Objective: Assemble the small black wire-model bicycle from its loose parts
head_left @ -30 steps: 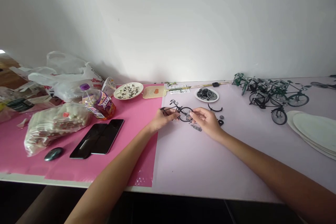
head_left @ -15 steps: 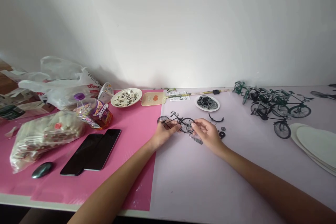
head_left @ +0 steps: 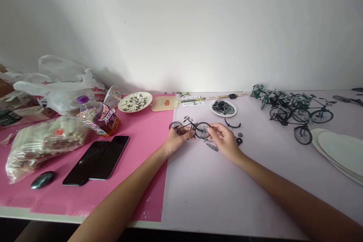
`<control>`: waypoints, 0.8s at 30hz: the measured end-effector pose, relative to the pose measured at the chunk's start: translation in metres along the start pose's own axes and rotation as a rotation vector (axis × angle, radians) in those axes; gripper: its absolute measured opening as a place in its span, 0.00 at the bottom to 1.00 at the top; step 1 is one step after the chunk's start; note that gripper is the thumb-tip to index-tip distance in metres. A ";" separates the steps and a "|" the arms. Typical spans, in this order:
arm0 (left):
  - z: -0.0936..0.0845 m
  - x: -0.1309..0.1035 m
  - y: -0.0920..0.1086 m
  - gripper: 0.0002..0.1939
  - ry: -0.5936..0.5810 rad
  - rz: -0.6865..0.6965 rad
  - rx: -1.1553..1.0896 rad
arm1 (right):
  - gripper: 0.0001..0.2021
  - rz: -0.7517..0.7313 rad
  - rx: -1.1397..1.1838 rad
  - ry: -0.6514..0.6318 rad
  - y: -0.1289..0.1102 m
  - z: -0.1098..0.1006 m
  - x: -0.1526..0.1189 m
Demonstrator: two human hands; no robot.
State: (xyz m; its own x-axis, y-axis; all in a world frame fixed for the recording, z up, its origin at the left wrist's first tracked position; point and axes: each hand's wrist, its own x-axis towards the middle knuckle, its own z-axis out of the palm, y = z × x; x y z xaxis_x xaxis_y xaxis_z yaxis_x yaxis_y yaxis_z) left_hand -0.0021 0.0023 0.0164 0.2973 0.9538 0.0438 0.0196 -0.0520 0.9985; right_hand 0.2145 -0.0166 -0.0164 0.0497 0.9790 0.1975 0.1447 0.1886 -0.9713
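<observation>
A small black model bicycle (head_left: 189,125) is held upright between my two hands, its handlebar at the top. My left hand (head_left: 176,140) is closed around the frame, and its fingers hide part of the lower side. With thumb and fingertips, my right hand (head_left: 224,140) pinches the edge of the spoked wheel (head_left: 202,130) on the right. Close below lies a small grey part (head_left: 211,146). Beside my right hand are a curved black strip (head_left: 232,124), a little round grey piece (head_left: 240,134) and a black piece (head_left: 239,141).
A plate of black wheels (head_left: 223,109) stands behind. Finished-looking model bicycles (head_left: 320,115) and stacked white plates (head_left: 344,151) are at the right. Leftward lie two phones (head_left: 98,162), a mouse (head_left: 43,179), a drink bottle (head_left: 99,118), bagged parts (head_left: 45,143) and a plate of small parts (head_left: 135,102).
The whole view has shifted slightly. Both hands keep their hold on the model bicycle, with hardly any movement of the fingers.
</observation>
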 end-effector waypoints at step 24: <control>0.000 0.001 0.001 0.21 -0.004 -0.002 0.037 | 0.25 -0.016 -0.024 -0.015 0.003 -0.001 0.002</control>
State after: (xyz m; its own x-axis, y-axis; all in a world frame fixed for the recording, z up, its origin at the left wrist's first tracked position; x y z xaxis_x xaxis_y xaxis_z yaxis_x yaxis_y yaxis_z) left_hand -0.0023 0.0030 0.0172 0.3006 0.9528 0.0418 0.0553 -0.0612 0.9966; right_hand 0.2161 -0.0140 -0.0193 0.0320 0.9771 0.2106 0.1691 0.2023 -0.9646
